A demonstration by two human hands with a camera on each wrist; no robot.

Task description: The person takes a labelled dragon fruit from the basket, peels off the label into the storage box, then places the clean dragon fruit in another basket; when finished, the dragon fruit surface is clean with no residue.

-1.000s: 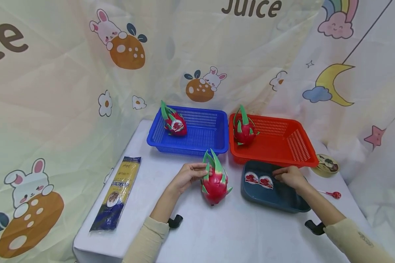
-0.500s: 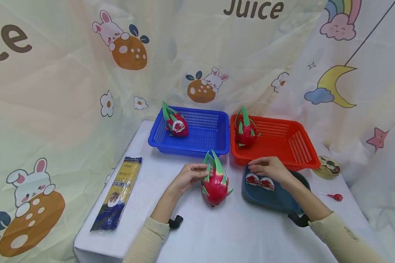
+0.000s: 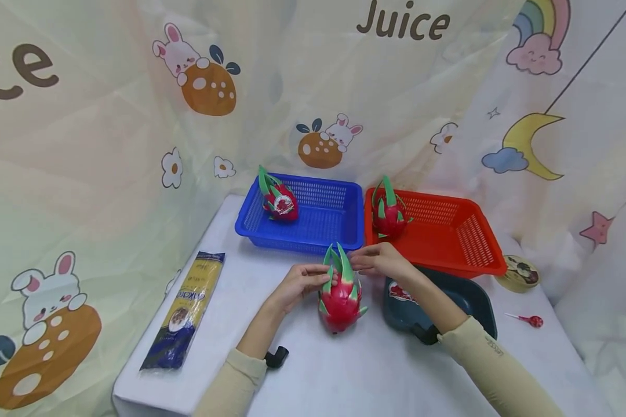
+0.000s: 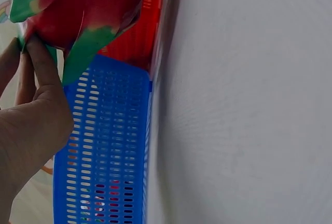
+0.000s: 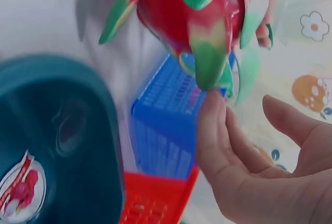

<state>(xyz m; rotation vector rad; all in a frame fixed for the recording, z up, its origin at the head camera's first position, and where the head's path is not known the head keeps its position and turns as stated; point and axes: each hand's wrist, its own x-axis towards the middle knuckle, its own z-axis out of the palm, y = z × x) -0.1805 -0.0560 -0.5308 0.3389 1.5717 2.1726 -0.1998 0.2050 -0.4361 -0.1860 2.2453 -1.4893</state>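
In the head view a red dragon fruit with green leaf tips stands at the middle of the table. My left hand pinches one of its leaves between thumb and fingers, which the left wrist view also shows. Beside the fruit's upper right is my right hand. Its thumb stands apart from the fingers, with nothing between them. The fingertips lie close to a leaf; whether they touch it I cannot tell. A dark teal tray lies partly under my right forearm, with a round sticker inside.
Behind are a blue basket and a red basket, each with another dragon fruit. A pasta packet lies at left. A round tin and a lollipop sit at right.
My right hand has moved left from the teal tray to the dragon fruit's leaves. The left hand keeps its hold on the leaf. The right forearm now hides part of the tray.
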